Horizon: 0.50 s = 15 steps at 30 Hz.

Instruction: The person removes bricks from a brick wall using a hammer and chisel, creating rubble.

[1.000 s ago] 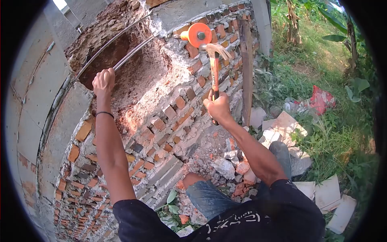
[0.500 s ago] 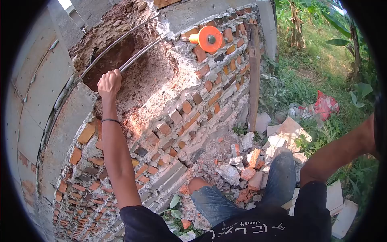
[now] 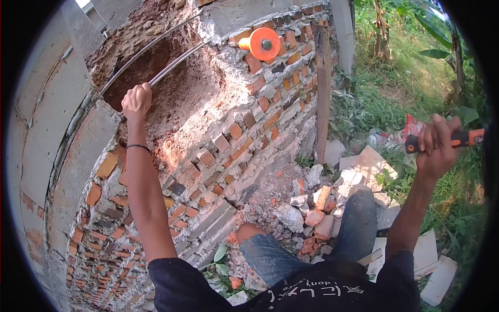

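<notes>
Right grip (image 3: pixel 438 146) wraps tightly round a black-and-orange hammer handle (image 3: pixel 469 138), forearm raised; left grip (image 3: pixel 136 102), arm outstretched, curls shut at slim metal rods (image 3: pixel 176 63) beside a crumbly brick wall (image 3: pixel 221 141), jagged rubble (image 3: pixel 314 217), a round orange disc (image 3: pixel 257 43).

There is open air between the orange disc (image 3: pixel 265 44) and the right hand (image 3: pixel 438 145). The metal bars (image 3: pixel 175 65) cross over the dirt hole (image 3: pixel 143 73) and block part of it. Bumpy bricks (image 3: pixel 235 130) stick out below. Broken chunks (image 3: pixel 314 218) crowd the ground by the knees.
</notes>
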Each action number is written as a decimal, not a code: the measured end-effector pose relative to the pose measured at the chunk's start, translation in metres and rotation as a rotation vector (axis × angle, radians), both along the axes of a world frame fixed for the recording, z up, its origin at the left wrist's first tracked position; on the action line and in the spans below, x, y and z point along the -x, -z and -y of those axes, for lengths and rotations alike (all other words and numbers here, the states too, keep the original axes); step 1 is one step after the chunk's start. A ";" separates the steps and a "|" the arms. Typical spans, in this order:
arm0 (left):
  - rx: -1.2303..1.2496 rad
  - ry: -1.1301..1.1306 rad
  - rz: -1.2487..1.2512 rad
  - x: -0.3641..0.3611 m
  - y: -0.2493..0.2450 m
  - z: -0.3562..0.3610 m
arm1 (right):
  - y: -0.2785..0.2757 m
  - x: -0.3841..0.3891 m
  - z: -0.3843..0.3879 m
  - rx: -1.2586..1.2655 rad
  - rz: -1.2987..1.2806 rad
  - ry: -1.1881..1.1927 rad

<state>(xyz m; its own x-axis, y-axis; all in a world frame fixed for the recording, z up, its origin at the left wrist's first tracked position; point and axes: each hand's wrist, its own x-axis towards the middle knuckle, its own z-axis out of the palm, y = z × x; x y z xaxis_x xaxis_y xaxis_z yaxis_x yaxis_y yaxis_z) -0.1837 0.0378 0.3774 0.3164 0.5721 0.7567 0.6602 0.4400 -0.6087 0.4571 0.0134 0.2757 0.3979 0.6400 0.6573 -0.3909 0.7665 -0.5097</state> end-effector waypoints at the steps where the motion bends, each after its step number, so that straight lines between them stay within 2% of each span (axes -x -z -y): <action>1: 0.035 -0.018 0.000 0.002 0.000 0.000 | -0.022 -0.021 0.006 -0.179 -0.044 0.053; 4: 0.101 -0.044 0.016 -0.001 -0.003 0.000 | -0.069 -0.045 0.009 -0.557 -0.232 0.219; 6: 0.060 -0.161 0.023 -0.006 -0.007 -0.003 | -0.055 0.021 -0.018 -0.511 -0.372 0.443; 7: 0.077 -0.225 0.055 -0.007 -0.008 -0.005 | -0.022 0.087 -0.044 -0.365 -0.375 0.452; 8: 0.087 -0.222 0.063 -0.009 -0.010 -0.004 | 0.026 0.161 -0.067 -0.178 -0.270 0.374; 9: 0.072 -0.121 -0.011 -0.010 -0.011 0.002 | 0.073 0.219 -0.076 0.077 -0.013 0.185; 10: 0.084 -0.014 -0.093 -0.010 -0.006 0.009 | 0.111 0.241 -0.068 0.508 0.463 -0.203; 11: 0.025 0.047 -0.174 -0.003 -0.004 0.008 | 0.134 0.243 -0.058 0.603 0.568 -0.384; 12: 0.084 -0.057 -0.113 0.002 -0.009 0.002 | 0.143 0.217 -0.049 0.506 0.616 -0.287; 13: 0.046 -0.005 -0.139 0.007 -0.007 0.004 | 0.149 0.190 -0.042 0.413 0.660 -0.181; 15: 0.010 0.063 -0.168 0.007 -0.005 -0.002 | 0.113 0.119 -0.028 0.294 0.446 -0.128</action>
